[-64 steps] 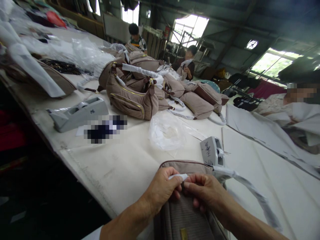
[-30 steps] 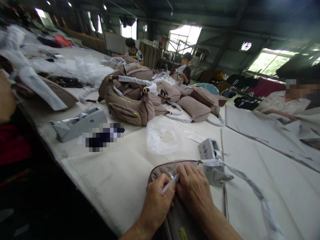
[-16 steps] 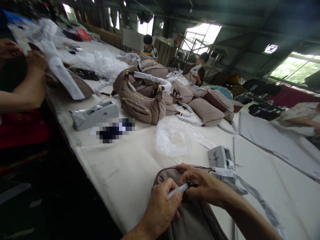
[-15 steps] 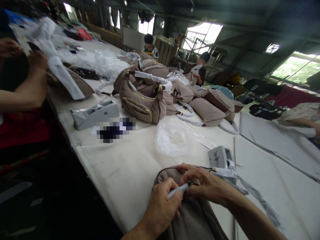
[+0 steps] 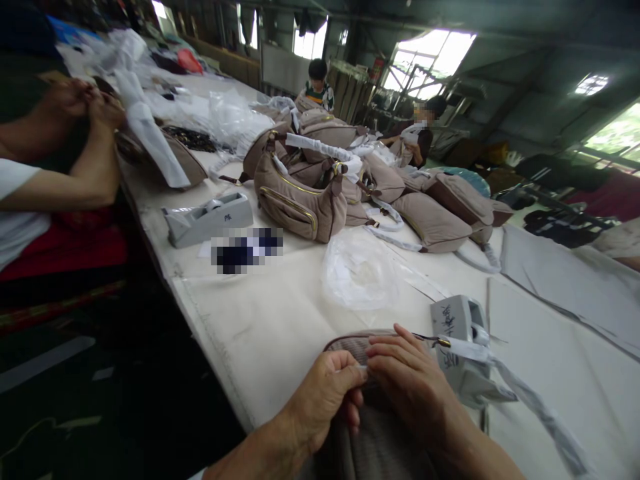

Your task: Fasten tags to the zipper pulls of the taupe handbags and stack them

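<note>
Taupe handbag beneath both hands

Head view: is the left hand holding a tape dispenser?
No, the left hand pinches the ribbed taupe bag; the grey tape dispenser sits beyond the right hand.

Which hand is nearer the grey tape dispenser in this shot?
Right. The right hand is close beside the grey tape dispenser, just to the near left of it; the left hand is farther away, on the other side of the right hand.
</note>
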`<state>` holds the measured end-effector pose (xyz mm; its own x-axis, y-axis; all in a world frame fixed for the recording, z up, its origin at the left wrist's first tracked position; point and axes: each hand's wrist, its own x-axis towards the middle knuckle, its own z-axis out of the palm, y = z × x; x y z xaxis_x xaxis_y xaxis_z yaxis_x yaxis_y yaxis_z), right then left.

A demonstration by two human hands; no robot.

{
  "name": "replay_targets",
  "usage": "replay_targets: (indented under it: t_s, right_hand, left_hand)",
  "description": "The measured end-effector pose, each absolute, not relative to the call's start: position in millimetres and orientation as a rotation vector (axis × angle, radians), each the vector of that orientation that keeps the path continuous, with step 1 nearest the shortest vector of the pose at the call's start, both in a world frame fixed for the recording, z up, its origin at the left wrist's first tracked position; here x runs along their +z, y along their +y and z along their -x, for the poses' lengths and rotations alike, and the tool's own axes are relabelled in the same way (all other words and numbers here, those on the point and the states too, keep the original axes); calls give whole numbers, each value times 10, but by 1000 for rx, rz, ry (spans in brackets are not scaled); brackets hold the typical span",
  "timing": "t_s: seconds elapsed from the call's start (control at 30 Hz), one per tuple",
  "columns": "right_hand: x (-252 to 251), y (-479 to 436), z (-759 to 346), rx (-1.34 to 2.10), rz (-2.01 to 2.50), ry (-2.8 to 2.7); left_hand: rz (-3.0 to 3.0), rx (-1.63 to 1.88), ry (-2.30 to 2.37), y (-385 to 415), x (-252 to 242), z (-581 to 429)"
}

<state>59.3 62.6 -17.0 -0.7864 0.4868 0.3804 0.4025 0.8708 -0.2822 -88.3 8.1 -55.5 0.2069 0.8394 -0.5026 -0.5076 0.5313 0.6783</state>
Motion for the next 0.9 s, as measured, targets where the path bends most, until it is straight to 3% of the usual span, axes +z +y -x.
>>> replay_targets:
  t_s: [0.17,0.43,0.53,0.67,0.8,0.9]
  right_hand:
    - [-253,483,-674,244,663,-2615]
    - [-388,90,-721,-457,693,-2774]
    - [-307,131,-819,-277,537,-2748]
    - [-162,316,-857,-46,768,-2601]
    - [-171,426,-657,-76,723,-2724]
    - [-284,414,-480,-282,658,-2831]
  left_hand:
    - [-231,968,895,27,-589,872]
    - [-102,942,911,80,-638,887]
    - [-137,947,890,56,-629,907]
    - [-182,939,891,26,-594,921]
    - [-170,915,914,41,-594,913]
    - [-139,872,924,50,-617,904]
